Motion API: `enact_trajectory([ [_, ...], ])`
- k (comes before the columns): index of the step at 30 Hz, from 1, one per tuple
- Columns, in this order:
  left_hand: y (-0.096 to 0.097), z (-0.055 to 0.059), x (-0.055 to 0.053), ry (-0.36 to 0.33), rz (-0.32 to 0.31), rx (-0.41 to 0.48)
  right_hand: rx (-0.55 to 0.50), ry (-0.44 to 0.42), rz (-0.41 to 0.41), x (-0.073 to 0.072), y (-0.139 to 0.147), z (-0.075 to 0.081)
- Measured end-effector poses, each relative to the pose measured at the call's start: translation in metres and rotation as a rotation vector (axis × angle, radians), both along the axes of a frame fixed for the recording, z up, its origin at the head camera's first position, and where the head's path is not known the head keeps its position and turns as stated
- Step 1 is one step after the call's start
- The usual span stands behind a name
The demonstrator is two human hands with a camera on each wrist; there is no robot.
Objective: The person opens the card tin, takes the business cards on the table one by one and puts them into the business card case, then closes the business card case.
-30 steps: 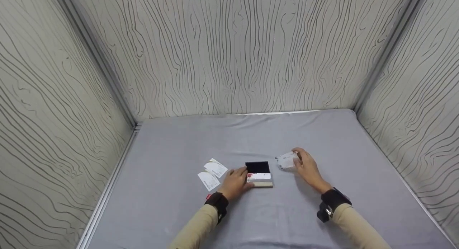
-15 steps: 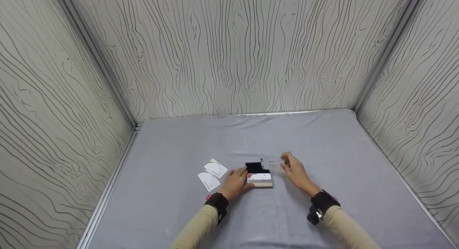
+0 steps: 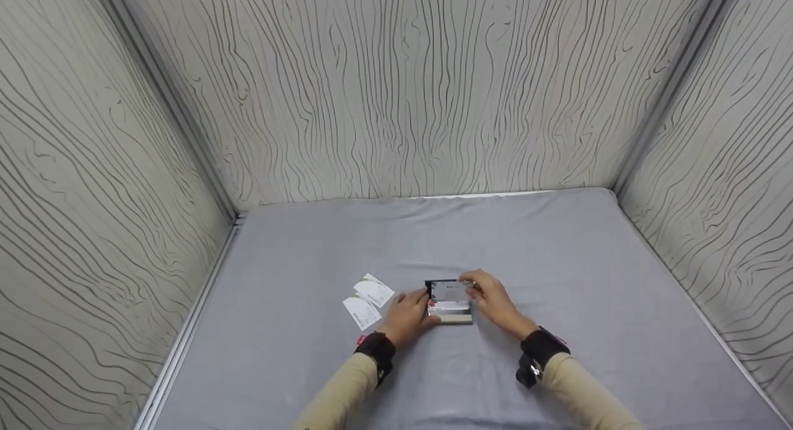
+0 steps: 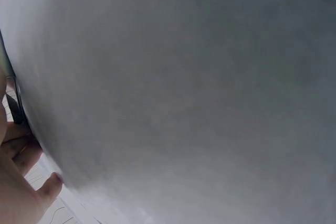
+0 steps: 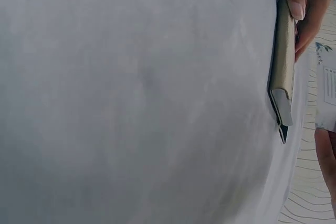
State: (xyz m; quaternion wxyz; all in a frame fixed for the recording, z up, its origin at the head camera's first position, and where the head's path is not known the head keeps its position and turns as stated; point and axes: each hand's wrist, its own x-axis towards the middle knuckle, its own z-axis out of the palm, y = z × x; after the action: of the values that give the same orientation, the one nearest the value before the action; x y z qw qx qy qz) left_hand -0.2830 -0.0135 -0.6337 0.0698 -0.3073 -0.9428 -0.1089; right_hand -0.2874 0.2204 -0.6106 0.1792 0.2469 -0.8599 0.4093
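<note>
A business card case (image 3: pixel 455 319) lies with its lid raised on the grey cloth, its front edge beige and the lid's inside black. White cards with a red print sit inside it. My left hand (image 3: pixel 404 320) grips the case's left side, thumb at the front edge and fingers farther back. Between thumb and fingers, my right hand (image 3: pixel 494 300) pinches a business card (image 3: pixel 451 291) by its right end. That card overlaps the black lid in the head view; the right wrist view shows the card (image 5: pixel 326 87) held up beyond the beige case (image 5: pixel 284 51), with leafy print at its corners.
Two white cards (image 3: pixel 373 290) lie partly overlapping on the cloth, left of my left hand. Grey cloth covers the table (image 3: pixel 297 250). Panels with a wood-grain pattern (image 3: pixel 396 95) stand behind it and along both sides.
My right hand has moved left with the card, from right of the case to over its raised lid. The left hand and the case have stayed in place.
</note>
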Motion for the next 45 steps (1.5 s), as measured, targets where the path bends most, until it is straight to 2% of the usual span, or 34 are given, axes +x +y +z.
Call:
enact_trajectory([
  [8, 0.000, 0.002, 0.002, 0.027, -0.004, -0.005, 0.055, 0.022, 0.040, 0.000, -0.002, -0.009],
  [16, -0.001, 0.000, -0.001, 0.057, -0.008, -0.040, 0.050, 0.025, 0.045, -0.001, 0.000, -0.012],
  [22, -0.002, -0.001, -0.002, 0.049, -0.001, -0.027, 0.070, -0.035, 0.056, -0.001, -0.001, -0.012],
  [28, -0.002, -0.004, -0.002, 0.076, -0.009, -0.032, 0.116, -0.101, 0.062, 0.001, -0.002, -0.015],
  [37, -0.002, -0.005, -0.001, 0.063, -0.001, -0.051, 0.211, -0.083, 0.020, 0.000, -0.003, -0.017],
  [45, -0.001, -0.005, -0.001, 0.086, -0.006, -0.041, 0.272, -0.032, 0.000, -0.001, -0.002, -0.019],
])
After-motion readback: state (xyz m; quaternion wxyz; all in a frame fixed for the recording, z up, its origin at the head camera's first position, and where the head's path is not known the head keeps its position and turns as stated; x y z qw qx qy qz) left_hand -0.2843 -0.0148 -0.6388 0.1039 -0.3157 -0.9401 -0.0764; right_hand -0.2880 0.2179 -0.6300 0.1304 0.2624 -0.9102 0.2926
